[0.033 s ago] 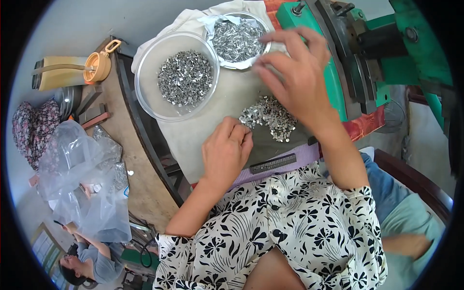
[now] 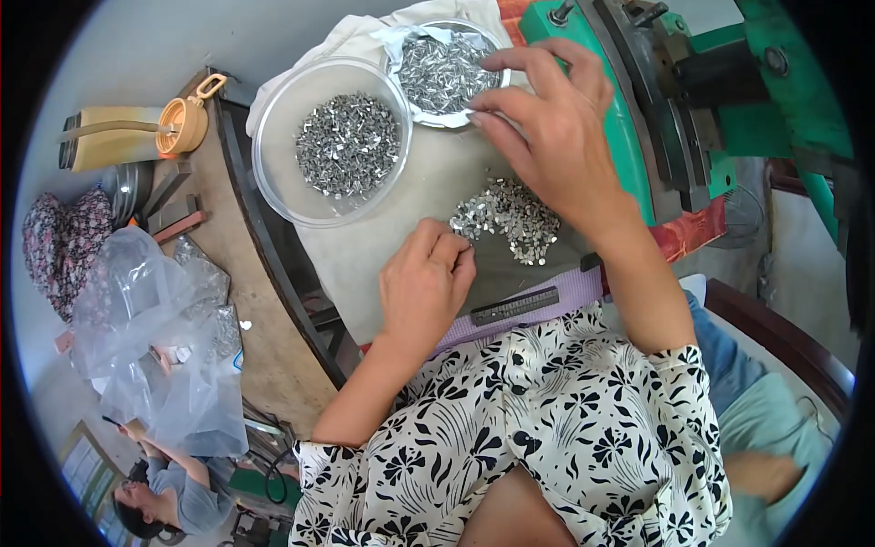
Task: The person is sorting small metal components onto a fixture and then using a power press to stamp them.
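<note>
My right hand (image 2: 556,118) hovers at the right rim of a round bowl (image 2: 504,87), lined with white cloth and full of thin silvery metal pins (image 2: 442,73). Its fingers are spread, thumb and forefinger a little apart, and I make out nothing held. Beside a loose pile of small, flat, shiny metal pieces (image 2: 510,219), my left hand (image 2: 424,278) rests with its fingertips drawn together. Whatever they pinch is hidden. In front of me, a black bar with rows of small holes (image 2: 515,307) lies on a purple strip (image 2: 579,290).
A clear plastic tub (image 2: 269,187) of small metal parts (image 2: 346,146) stands left of the bowl. Green machinery (image 2: 624,137) borders the right side. At the left, a wooden bench (image 2: 273,365) carries plastic bags (image 2: 146,319) and an orange-lidded container (image 2: 182,128). Another person (image 2: 182,492) sits at lower left.
My right hand has shifted slightly up and left at the bowl's rim, its blurred fingers now sharper. My left hand stays nearly still by the pile.
</note>
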The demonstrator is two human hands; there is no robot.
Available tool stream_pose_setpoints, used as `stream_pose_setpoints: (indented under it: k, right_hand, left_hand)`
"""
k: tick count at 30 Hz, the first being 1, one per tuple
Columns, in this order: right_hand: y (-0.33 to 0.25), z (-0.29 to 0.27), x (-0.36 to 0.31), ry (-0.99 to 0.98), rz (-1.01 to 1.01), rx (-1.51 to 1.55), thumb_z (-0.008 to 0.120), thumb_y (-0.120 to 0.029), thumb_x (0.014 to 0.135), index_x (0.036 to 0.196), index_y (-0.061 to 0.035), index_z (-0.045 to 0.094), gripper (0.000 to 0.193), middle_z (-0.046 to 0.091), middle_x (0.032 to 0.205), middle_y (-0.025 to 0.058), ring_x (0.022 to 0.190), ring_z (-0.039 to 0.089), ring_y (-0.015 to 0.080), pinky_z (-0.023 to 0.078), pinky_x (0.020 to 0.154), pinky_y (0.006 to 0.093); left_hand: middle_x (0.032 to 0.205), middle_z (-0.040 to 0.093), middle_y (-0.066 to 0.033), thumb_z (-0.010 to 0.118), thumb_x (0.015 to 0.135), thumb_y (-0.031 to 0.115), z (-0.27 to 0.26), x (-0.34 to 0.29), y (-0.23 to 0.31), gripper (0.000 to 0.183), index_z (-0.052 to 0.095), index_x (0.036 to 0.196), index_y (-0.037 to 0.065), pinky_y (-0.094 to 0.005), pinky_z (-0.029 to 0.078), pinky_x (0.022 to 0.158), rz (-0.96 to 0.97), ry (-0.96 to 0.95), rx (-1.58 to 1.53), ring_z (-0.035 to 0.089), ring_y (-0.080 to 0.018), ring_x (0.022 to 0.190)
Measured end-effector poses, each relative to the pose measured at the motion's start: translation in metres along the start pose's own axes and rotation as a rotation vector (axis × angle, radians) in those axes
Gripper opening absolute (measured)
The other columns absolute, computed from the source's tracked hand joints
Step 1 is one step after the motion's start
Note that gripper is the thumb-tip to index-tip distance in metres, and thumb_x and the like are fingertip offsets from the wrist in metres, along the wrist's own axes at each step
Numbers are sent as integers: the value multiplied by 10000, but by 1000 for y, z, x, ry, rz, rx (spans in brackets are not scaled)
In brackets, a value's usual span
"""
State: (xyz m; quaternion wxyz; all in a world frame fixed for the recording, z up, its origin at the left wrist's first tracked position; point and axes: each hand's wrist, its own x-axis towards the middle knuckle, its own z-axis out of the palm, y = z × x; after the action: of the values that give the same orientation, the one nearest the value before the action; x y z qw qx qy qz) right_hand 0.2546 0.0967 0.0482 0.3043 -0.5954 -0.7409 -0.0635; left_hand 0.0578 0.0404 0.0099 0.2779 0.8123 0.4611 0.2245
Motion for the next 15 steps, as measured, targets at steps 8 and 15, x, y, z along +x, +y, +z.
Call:
stream_pose_setpoints:
  k: [8,15]
  right_hand:
    - [-18,-11,-70,-320,-18,390,780,-95,692,849,-105,727,165,635,1099,25,1088,512,309,424,909,431]
    - [-23,-16,-98,-351,79,317,792,-89,702,874,-91,744,178,628,1135,32,1128,505,319,405,935,437]
  left_hand:
    - [878,612,-62,748,762,50,-6,-8,-11,112,665,837,47,-389,502,624,-144,-8,-80,638,-267,723]
    - [923,607,-65,735,796,16,-12,-8,-16,119,694,906,35,-331,494,592,-34,-5,-65,621,-220,659]
